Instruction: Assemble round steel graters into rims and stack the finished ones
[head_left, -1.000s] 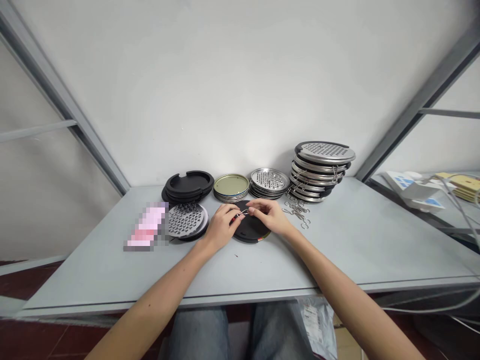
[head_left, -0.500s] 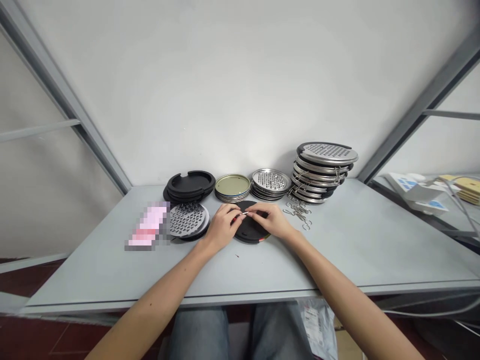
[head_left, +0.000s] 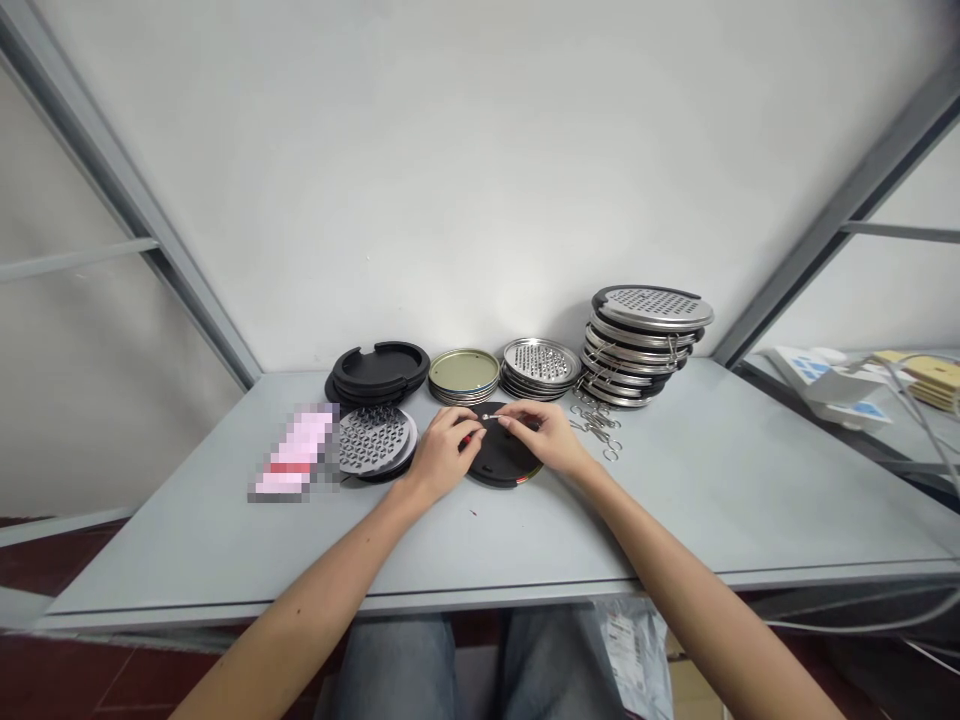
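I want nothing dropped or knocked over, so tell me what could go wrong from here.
The small metal piece at the fingertips of the right hand could slip onto the black disc below. The tall stack leans to the right, so a bump might topple it. The loose wire pieces lie close to the right hand, where a sideways sweep could scatter them.

Light-grey counter (head_left: 750,480) is standing against pale wall (head_left: 480,180); metal posts (head_left: 87,130) are flanking both sides; dark red floor (head_left: 97,675) is showing lower left.
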